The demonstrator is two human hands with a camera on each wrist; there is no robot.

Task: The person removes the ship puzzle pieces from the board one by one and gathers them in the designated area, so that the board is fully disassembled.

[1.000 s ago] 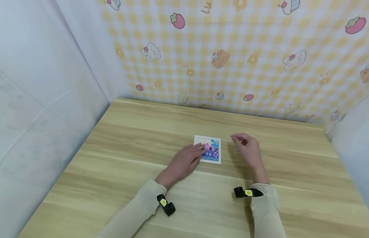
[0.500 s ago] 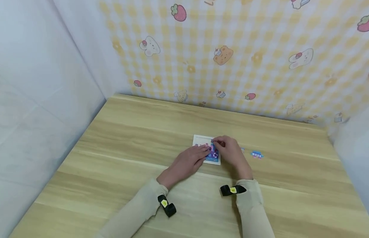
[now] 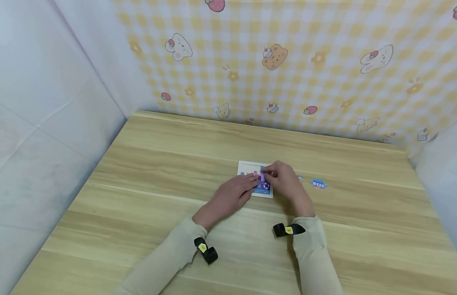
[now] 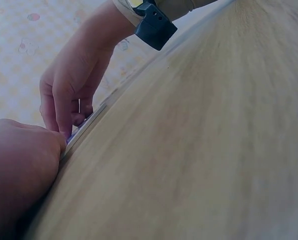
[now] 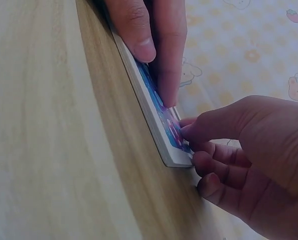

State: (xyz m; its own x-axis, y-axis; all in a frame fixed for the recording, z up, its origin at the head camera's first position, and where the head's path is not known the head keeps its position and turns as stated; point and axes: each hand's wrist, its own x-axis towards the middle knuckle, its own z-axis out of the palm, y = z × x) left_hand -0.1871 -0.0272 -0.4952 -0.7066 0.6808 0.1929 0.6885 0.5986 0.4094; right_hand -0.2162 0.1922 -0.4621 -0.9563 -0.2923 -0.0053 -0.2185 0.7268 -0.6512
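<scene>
A small white-framed picture puzzle point(image 3: 267, 195) lies flat on the table, showing a purple and pink ship on blue. The upper left of its tray is bare white. Over its lower left part rests my left hand point(image 3: 232, 194), fingers nearly straight and pressing on the picture. At the upper right my right hand point(image 3: 286, 180) pinches a small puzzle piece, mostly hidden, between thumb and forefinger against the board. In the right wrist view, the right thumb point(image 5: 209, 125) touches the picture near the frame's corner point(image 5: 176, 159). The left hand's fingers point(image 5: 169, 55) lie across the board.
To the right lie two loose puzzle pieces: a blue and pink one point(image 3: 319, 184), and another point(image 3: 300, 178) partly behind the right hand. The wood-grain table point(image 3: 158, 155) extends around the board. A yellow checked cloth point(image 3: 243, 61) hangs behind the table's far edge.
My right hand has moved left from beside the loose pieces to the board's upper right, uncovering those pieces. The left hand has stayed on the board. The head view has tilted slightly.
</scene>
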